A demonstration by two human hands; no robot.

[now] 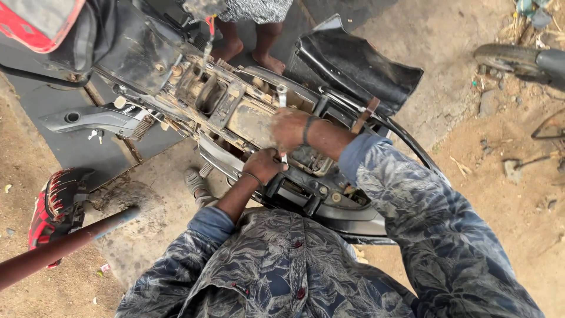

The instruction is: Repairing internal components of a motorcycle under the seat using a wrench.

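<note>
Left hand (264,165) grips spanner (282,97); right hand (288,128) atop motorcycle frame (235,118).

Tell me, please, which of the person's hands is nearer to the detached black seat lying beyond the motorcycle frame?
Right. The right hand rests on the dusty frame, just short of the black seat; the left hand is lower, on the frame's near side.

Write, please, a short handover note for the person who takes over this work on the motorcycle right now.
Left hand: closed in a fist on a small metal tool at the near edge of the motorcycle frame.
Right hand: resting on the dusty middle of the frame; I cannot tell if it grips anything.
Seat is off or tipped up beyond the frame; the inner parts lie exposed.
A spanner lies on the frame.
Another person's bare feet stand on the far side.
</note>
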